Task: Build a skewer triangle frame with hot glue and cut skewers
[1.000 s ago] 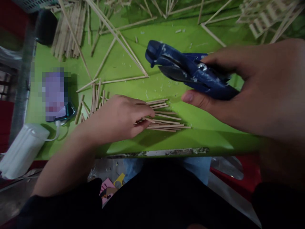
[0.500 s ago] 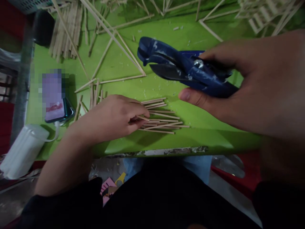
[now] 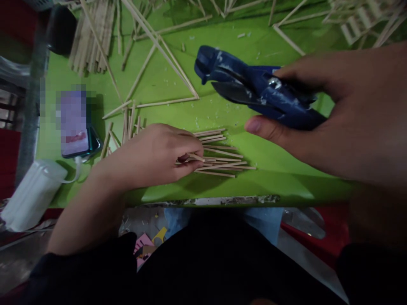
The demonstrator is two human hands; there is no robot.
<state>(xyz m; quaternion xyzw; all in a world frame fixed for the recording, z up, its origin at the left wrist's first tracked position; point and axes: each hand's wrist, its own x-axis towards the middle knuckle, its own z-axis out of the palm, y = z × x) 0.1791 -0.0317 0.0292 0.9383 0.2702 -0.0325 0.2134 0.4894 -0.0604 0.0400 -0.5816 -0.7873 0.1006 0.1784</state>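
My left hand (image 3: 159,154) lies over a loose pile of thin wooden sticks (image 3: 222,163) near the table's front edge. Its thumb and forefinger pinch one short stick (image 3: 196,157); the other fingers are curled and partly hidden. More stick ends show on the far side of that hand. On the right, above the table, my right hand (image 3: 343,114) is wrapped round a dark blue cutter (image 3: 251,87) with a black blade and a silver screw. The cutter's jaws point left and stand apart, with nothing between them.
On the green table (image 3: 178,114) a glued stick frame (image 3: 168,103) stands beyond my left hand. A bundle of thicker sticks (image 3: 92,38), a phone (image 3: 74,123) and a white power bank (image 3: 34,195) are at left. A lattice piece (image 3: 359,21) is at the back right.
The view has shifted a little, moving the table items slightly right. Both hands keep nearly the same places, and the left still pinches the short stick.
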